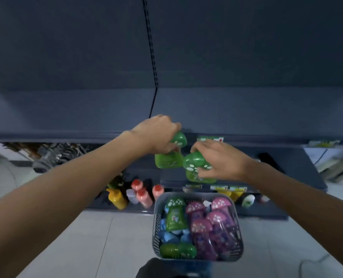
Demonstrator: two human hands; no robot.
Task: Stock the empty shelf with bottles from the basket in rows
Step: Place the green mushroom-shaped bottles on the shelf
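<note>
My left hand (158, 135) is closed over the cap end of one green bottle (169, 157), body hanging down below my fingers, long axis roughly upright w/ a slight tilt. My right hand (219, 162), just beside it and a bit lower, grips a second green bottle (194, 167) the same way, spotted cap toward me. The two bottles nearly touch; can't tell if they do. What the next move turns on, I reckon: the empty shelf (86, 113) lies just ahead of and above both hands, front lip right past my left knuckles, so the left is nearer and prob. goes in first. Shelf is bare and flat, plenty of room either side for a row. Below my hands sits the basket (156, 217) on the floor, w/ green, purple and blue bottles lying inside. Lower shelf behind it holds other bottles, yellow and pink.
</note>
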